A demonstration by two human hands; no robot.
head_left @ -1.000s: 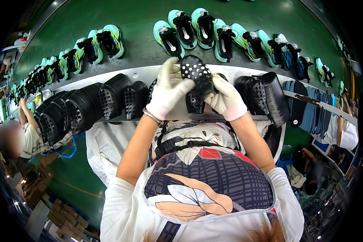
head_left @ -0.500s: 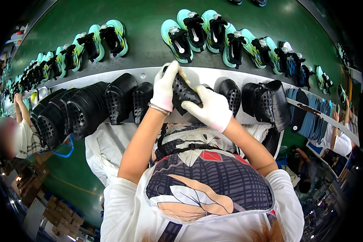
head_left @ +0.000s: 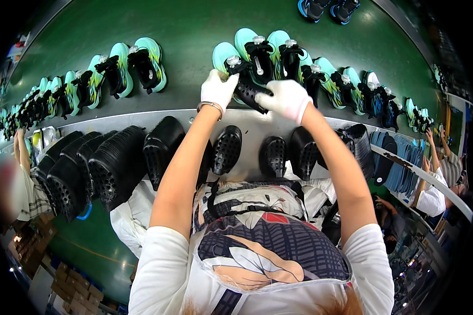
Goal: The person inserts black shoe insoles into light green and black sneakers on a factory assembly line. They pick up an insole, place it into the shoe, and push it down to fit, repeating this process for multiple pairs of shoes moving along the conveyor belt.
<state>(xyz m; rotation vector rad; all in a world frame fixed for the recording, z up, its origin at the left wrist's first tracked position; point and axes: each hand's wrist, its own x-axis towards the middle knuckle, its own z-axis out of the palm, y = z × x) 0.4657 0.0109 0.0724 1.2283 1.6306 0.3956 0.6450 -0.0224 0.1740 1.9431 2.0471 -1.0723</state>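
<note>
Both my hands wear white gloves. Between them is a black perforated plastic shoe insert (head_left: 250, 93), tilted over the near end of a mint-green running shoe (head_left: 225, 54). My left hand (head_left: 218, 89) has its fingers closed at the insert's left end, beside the shoe's opening. My right hand (head_left: 288, 100) grips the other end from the right. Where the insert meets the shoe is hidden, so I cannot tell if they touch. Nearer me, two single black inserts, one on the left (head_left: 227, 150) and one on the right (head_left: 273, 156), lie on the metal ledge (head_left: 249, 128).
Rows of mint-green shoes (head_left: 148, 65) stand on the green table (head_left: 194, 31). Stacks of black inserts (head_left: 115, 168) line the ledge at left, with more (head_left: 303, 152) at right. Blue insoles (head_left: 404, 157) sit far right. A co-worker (head_left: 23, 184) stands left, others (head_left: 433, 181) right.
My hands have moved forward with the insert, from above the metal ledge to the shoes. Two single inserts on the ledge now show clearly. The view has shifted a little.
</note>
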